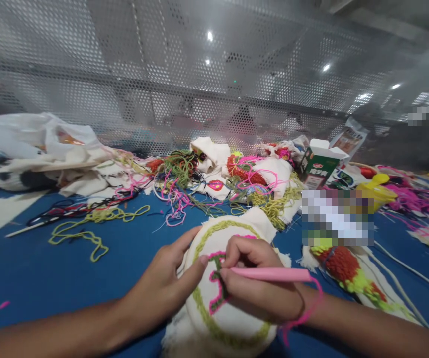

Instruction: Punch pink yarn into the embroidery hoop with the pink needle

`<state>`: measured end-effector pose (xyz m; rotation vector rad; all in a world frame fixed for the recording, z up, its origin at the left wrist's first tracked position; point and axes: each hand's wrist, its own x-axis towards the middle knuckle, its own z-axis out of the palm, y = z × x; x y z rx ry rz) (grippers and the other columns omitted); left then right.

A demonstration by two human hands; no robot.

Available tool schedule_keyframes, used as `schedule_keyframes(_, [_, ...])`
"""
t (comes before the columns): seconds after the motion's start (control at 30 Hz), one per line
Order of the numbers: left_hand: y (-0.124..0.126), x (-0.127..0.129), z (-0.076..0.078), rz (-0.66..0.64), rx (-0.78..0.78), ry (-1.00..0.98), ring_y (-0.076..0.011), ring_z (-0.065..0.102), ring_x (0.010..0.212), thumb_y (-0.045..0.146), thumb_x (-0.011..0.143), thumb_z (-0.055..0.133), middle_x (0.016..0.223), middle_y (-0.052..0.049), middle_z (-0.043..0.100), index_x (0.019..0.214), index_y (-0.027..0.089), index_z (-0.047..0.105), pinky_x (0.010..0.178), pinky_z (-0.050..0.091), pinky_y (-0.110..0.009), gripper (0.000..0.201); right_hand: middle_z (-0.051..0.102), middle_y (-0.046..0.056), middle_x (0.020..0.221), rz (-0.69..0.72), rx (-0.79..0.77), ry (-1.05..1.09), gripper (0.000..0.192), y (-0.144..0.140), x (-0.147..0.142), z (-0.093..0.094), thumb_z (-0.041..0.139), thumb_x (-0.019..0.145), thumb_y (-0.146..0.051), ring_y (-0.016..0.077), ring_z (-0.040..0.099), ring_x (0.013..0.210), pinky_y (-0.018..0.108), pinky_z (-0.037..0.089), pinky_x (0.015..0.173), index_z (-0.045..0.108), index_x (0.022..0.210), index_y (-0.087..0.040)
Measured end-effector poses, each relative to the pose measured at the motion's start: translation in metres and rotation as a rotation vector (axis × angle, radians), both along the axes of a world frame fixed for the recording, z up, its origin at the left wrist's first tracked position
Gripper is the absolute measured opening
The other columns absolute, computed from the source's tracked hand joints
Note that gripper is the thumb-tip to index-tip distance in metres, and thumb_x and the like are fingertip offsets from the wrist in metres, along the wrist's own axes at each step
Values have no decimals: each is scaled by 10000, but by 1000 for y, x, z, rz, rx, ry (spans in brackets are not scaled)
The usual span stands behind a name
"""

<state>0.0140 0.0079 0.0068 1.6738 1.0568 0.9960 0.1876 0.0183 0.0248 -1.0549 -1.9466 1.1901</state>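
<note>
Pink plastic marks the punch needle (272, 273), which the right hand (259, 286) grips like a pen, fingers clenched around its shaft, tip down on the cloth. Pink yarn (303, 311) trails from the needle's far end and loops around the wrist. The left hand (162, 288) lies on the left side of the embroidery hoop (214, 298), fingers spread and pressing on the cloth, grasping nothing, with the forefinger just beside the needle tip.

The hoop sits near the person at the middle of the blue worktop (50, 278), directly under both hands. On its white cloth runs a green stitched ring, and inside it a partly worked pink and dark green shape.

Judging from this, 2 things could go wrong. The left forefinger lies so close to the tip that a slip of the needle could prick it. The yarn caught around the wrist could pull tight and drag loops back out of the cloth.

Farther off lie tangled yarn scraps (177, 184), a yellow-green strand (87, 233) to the left, a green carton (316, 166) far right, and a red and yellow finished piece (348, 273) near right.
</note>
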Motion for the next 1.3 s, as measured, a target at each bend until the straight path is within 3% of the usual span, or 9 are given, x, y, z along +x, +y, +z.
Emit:
schedule_keyframes(0.2, [2,0,-2,-10,60,-9,-177,589,898,259,843,456,1153,-13,602,1245,220,441,802,456,-247,404,428,-34,552,-31,43,115,168,-1,-1,-1,522,667,-192,86,367,526,211,300,482,390,563,-183])
schedule_keyframes(0.57, [8,0,-3,-73,74,-27,-140,584,894,262,853,449,1147,-2,599,1204,227,452,830,462,-243,353,374,-40,568,-76,-87,272,227,-2,3,-11,512,745,-260,74,323,505,214,248,463,369,586,-184])
schedule_keyframes(0.7, [8,-1,-3,-39,72,24,-160,586,919,280,838,460,1146,-19,603,1186,213,470,845,463,-260,355,364,-41,564,-158,-94,322,254,-4,-1,-11,534,721,-254,69,318,508,211,239,464,346,566,-182])
schedule_keyframes(0.83, [8,-1,-4,1,73,71,-200,584,965,294,821,471,1151,-45,605,1184,196,479,859,462,-296,377,360,-44,557,-118,-75,306,247,-3,2,-11,513,725,-249,71,316,508,214,250,473,336,567,-184])
schedule_keyframes(0.97, [7,-2,-7,46,108,95,-230,569,1007,297,804,486,1174,-58,593,1213,196,463,867,458,-320,422,372,-39,565,-93,-2,144,210,1,10,-12,482,737,-253,87,335,528,217,266,473,350,585,-192])
schedule_keyframes(1.07, [4,-3,-8,39,148,137,-213,581,973,302,814,466,1171,-46,593,1218,213,450,865,454,-308,414,425,-30,582,20,87,-37,163,5,7,-11,476,736,-233,90,367,524,213,274,461,391,602,-193])
schedule_keyframes(1.23, [0,-2,-4,42,182,191,-172,614,823,282,822,444,1146,-39,604,1228,208,433,825,465,-281,413,442,-33,571,184,427,-161,139,9,-7,-10,530,682,-189,76,375,507,209,283,485,422,595,-185])
schedule_keyframes(1.3, [0,-1,-2,18,189,188,-165,614,825,278,827,435,1150,-35,601,1226,206,436,819,465,-264,406,428,-36,557,150,371,-161,144,7,-6,-10,523,668,-178,75,370,494,206,277,469,412,577,-185])
